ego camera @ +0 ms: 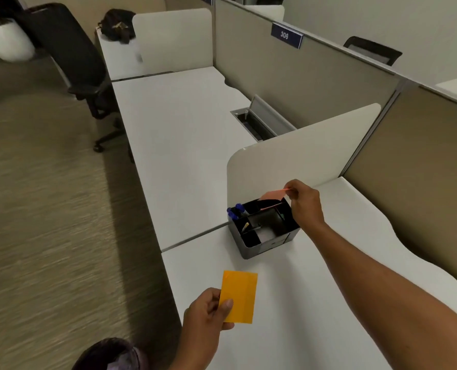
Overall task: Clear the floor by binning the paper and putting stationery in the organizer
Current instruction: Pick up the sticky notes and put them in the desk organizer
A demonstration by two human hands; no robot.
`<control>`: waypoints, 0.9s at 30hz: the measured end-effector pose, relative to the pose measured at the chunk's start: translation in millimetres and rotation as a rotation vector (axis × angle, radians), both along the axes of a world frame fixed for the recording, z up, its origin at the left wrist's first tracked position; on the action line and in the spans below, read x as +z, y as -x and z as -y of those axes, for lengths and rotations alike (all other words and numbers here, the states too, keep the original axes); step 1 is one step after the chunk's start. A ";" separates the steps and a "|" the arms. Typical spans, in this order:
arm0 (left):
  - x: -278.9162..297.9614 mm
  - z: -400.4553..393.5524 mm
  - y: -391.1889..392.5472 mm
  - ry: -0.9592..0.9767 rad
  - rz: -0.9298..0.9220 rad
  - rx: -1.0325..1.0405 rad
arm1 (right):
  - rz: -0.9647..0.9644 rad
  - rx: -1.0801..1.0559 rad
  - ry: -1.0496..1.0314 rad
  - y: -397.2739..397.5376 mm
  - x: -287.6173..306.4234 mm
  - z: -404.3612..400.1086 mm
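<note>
A black desk organizer (268, 243) with several compartments stands on the white desk (315, 303), against a white divider. Blue-capped pens (235, 210) stick up in its far left compartment. My right hand (306, 204) pinches a pink sticky-note pad (272, 194) by its edge, just above the organizer's back compartment. My left hand (208, 313) holds an orange sticky-note pad (238, 296) upright over the desk's front edge. A bin lined with a dark bag (112, 355) shows at the bottom, below my left hand.
A black office chair (72, 54) stands on the carpet at the far left. A dark bag (116, 25) lies on the far desk. An open cable tray (259, 121) is set into the neighbouring desk. Beige partition walls run along the right.
</note>
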State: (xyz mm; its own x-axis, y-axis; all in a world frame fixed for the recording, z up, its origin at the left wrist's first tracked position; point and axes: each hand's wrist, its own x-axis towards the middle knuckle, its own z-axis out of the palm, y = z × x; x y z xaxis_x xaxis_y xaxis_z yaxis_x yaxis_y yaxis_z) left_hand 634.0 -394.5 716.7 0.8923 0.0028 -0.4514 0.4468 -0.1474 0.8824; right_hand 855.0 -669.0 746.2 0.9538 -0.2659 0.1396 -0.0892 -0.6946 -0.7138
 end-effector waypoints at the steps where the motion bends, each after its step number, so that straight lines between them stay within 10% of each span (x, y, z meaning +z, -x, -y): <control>1: -1.5 -0.2 0.3 -0.005 -0.009 -0.002 | -0.013 0.010 0.021 -5.4 -3.5 0.5; 17: 1.0 10.3 3.8 -0.003 -0.025 -0.016 | -0.305 0.127 0.483 -19.2 -37.9 0.9; 23: 1.7 13.1 5.1 -0.002 -0.018 -0.012 | -0.356 -0.002 0.370 -9.8 -34.8 0.7; 27: 2.8 20.1 4.7 -0.009 0.045 0.001 | -0.057 -0.072 0.090 29.9 -15.0 -23.8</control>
